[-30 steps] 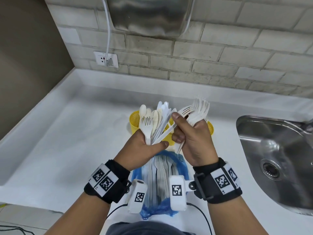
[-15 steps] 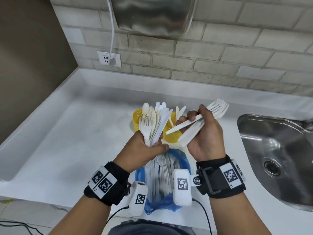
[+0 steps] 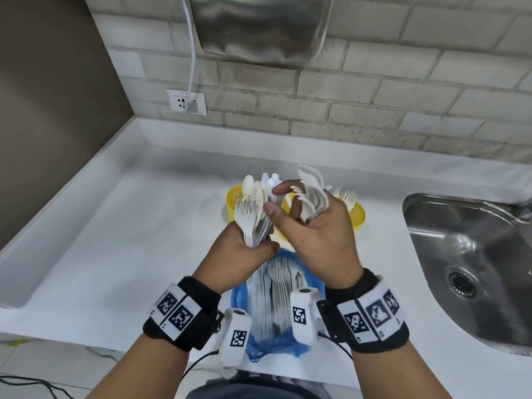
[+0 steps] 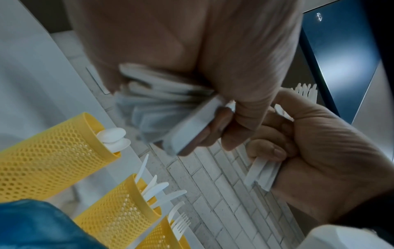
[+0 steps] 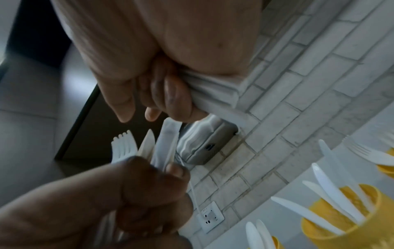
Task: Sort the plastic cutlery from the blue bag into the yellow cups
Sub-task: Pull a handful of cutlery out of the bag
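Observation:
My left hand grips a mixed bundle of white forks, spoons and knives, heads up, above the yellow cups. My right hand is close beside it and holds a bunch of white forks in its curled lower fingers. Its thumb and forefinger reach out to the top of the left bundle; contact is unclear. Three yellow mesh cups stand behind: one with spoons, one with knives, one with forks. The blue bag lies open below my wrists with more cutlery inside.
A steel sink is sunk into the white counter on the right. Behind it is a brick wall with a socket, a cable and a metal dryer. The counter's front edge runs just below the bag.
My right hand, with its forks, has swung back left from over the right cup to the left bundle. Its thumb and forefinger have spread out. The left hand has stayed put.

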Motion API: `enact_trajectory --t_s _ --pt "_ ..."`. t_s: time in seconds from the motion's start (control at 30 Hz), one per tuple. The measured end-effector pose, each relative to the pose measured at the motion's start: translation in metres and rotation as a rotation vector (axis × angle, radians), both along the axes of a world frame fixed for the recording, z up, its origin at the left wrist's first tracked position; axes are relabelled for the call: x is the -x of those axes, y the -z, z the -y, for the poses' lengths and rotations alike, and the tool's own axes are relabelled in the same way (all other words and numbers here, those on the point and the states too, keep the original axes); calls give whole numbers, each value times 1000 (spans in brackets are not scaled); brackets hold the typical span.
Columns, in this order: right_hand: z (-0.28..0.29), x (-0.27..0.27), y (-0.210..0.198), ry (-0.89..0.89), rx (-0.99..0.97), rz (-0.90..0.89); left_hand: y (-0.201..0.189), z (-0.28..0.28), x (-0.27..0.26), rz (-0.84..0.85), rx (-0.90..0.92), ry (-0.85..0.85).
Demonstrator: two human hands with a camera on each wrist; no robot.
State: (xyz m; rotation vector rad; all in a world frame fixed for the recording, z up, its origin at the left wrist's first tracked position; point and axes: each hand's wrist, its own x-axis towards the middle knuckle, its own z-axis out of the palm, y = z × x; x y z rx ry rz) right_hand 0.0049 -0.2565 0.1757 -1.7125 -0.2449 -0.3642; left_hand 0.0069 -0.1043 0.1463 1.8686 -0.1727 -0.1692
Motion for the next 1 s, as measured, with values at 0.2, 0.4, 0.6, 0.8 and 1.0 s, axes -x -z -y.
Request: enact_trajectory --t_s 0.2,0.4,0.6,0.8,1.0 --pt "-7 -1 2 27 73 -9 -12 10 8 85 -6 52" --pt "-1 1 2 23 56 -18 -17 19 10 102 -9 81" --pt "10 1 3 -5 17 -17 -12 29 9 150 -34 112" --pt "28 -1 2 -61 -18 -51 -8 43 7 183 -20 99" --pt "44 0 1 -90 31 -47 -6 55 6 151 -29 100"
